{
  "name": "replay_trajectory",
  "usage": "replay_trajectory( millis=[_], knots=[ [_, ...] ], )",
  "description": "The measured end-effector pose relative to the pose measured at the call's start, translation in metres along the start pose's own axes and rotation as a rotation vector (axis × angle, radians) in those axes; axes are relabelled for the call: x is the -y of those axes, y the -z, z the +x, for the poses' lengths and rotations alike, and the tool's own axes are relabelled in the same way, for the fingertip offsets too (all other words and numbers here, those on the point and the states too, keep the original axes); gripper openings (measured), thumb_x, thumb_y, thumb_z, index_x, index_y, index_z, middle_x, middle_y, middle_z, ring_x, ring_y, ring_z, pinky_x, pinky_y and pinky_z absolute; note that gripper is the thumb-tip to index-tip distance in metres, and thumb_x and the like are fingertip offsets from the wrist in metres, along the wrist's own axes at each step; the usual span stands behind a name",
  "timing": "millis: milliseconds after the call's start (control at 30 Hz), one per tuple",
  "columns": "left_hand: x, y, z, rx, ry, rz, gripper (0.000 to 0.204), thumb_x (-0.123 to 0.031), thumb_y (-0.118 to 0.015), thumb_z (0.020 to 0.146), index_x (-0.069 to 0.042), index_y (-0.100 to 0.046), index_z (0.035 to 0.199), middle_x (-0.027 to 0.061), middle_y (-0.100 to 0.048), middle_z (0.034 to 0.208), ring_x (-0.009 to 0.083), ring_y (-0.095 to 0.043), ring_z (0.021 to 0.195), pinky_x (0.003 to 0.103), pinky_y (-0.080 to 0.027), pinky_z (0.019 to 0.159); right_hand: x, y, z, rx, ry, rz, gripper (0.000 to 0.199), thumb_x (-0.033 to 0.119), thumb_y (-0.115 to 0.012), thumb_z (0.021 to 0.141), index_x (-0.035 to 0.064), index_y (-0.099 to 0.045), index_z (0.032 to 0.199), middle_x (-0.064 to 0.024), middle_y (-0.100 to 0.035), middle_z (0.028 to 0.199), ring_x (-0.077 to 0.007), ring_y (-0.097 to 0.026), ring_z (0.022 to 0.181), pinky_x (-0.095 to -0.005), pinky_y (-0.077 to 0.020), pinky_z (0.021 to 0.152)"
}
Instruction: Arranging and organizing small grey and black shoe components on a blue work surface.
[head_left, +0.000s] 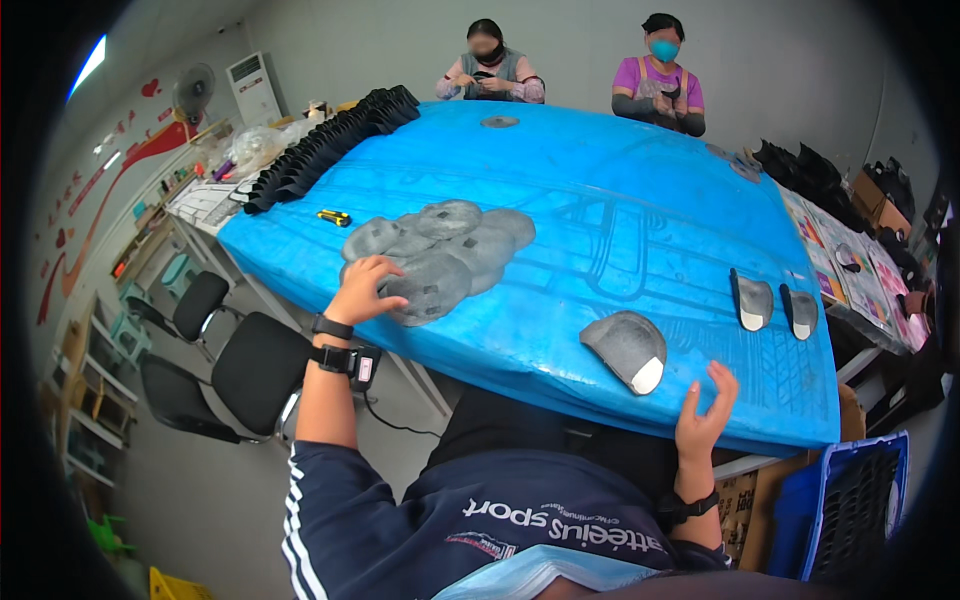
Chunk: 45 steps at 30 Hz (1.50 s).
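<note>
My left hand point(368, 289) is over the near left edge of a pile of flat grey round pads point(470, 250), fingers spread and thumb apart. Whether its fingertips touch the pads I cannot tell. Close to the table's front edge, my right hand point(706, 405) is raised with fingers apart and nothing in it. Just beyond it lies a dark grey curved piece point(622, 345) with a pale end, like a shoe toe part. Two similar pieces, one left point(752, 302) and one right point(799, 313), lie farther off to the right.
A blue sheet point(560, 150) covers the large table. A yellow utility knife point(335, 217) lies behind the pads, near a long row of black pieces point(330, 150). Two people sit across the table. Black chairs point(262, 370) stand left; a blue crate point(855, 510) is low right.
</note>
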<state>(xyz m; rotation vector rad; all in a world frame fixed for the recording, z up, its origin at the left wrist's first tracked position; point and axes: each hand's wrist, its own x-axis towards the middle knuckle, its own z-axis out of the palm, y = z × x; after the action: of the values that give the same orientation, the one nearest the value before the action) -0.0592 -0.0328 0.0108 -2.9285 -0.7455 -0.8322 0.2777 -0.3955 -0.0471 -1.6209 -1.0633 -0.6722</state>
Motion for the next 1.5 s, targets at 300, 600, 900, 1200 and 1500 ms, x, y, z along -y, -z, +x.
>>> replay_trajectory(
  millis=[300,600,900,1200,1500],
  knots=[
    [-0.033,-0.016,-0.003,0.031,-0.176,-0.001,0.019,-0.023,-0.069,0.065,-0.012,-0.062,0.078,0.0022,-0.057,0.082,0.0228,-0.048,0.087,0.034,-0.035,0.077,0.084,-0.069,0.020,0.521,0.533,0.332,0.023,0.004,-0.059,0.062,0.0051,-0.058,0.085,-0.0074,-0.056,0.087,-0.0234,-0.054,0.082,-0.0367,-0.0424,0.075],
    [-0.039,-0.027,0.013,0.056,-0.175,0.035,0.016,-0.023,-0.065,0.069,-0.011,-0.060,0.077,0.0044,-0.057,0.079,0.0240,-0.051,0.078,0.034,-0.036,0.070,0.128,-0.210,0.016,0.863,0.464,0.146,0.011,0.008,-0.052,0.066,0.0040,-0.055,0.076,-0.0099,-0.053,0.079,-0.0254,-0.052,0.080,-0.0347,-0.0429,0.072],
    [-0.032,-0.045,0.009,0.120,-0.144,-0.017,0.019,-0.020,-0.064,0.065,-0.007,-0.055,0.077,0.0094,-0.055,0.074,0.0287,-0.052,0.071,0.036,-0.040,0.064,0.120,-0.260,-0.003,0.679,0.453,0.285,0.025,0.006,-0.050,0.067,0.0009,-0.058,0.090,-0.0097,-0.054,0.088,-0.0261,-0.051,0.084,-0.0352,-0.0429,0.075],
    [-0.037,-0.044,0.014,0.076,-0.282,0.091,0.009,-0.010,-0.059,0.063,-0.006,-0.055,0.069,0.0082,-0.054,0.066,0.0275,-0.053,0.066,0.037,-0.042,0.059,0.119,-0.257,-0.001,0.729,0.459,0.293,0.031,0.006,-0.047,0.070,0.0033,-0.058,0.099,-0.0067,-0.055,0.097,-0.0243,-0.049,0.092,-0.0348,-0.0383,0.085],
    [-0.025,-0.045,0.021,0.194,-0.049,-0.185,0.007,-0.009,-0.054,0.074,-0.001,-0.053,0.073,0.0150,-0.056,0.073,0.0340,-0.054,0.070,0.040,-0.043,0.060,0.122,-0.254,-0.001,0.730,0.488,0.234,0.031,0.007,-0.047,0.070,0.0038,-0.059,0.098,-0.0072,-0.055,0.095,-0.0233,-0.049,0.090,-0.0339,-0.0389,0.083]
  ],
)
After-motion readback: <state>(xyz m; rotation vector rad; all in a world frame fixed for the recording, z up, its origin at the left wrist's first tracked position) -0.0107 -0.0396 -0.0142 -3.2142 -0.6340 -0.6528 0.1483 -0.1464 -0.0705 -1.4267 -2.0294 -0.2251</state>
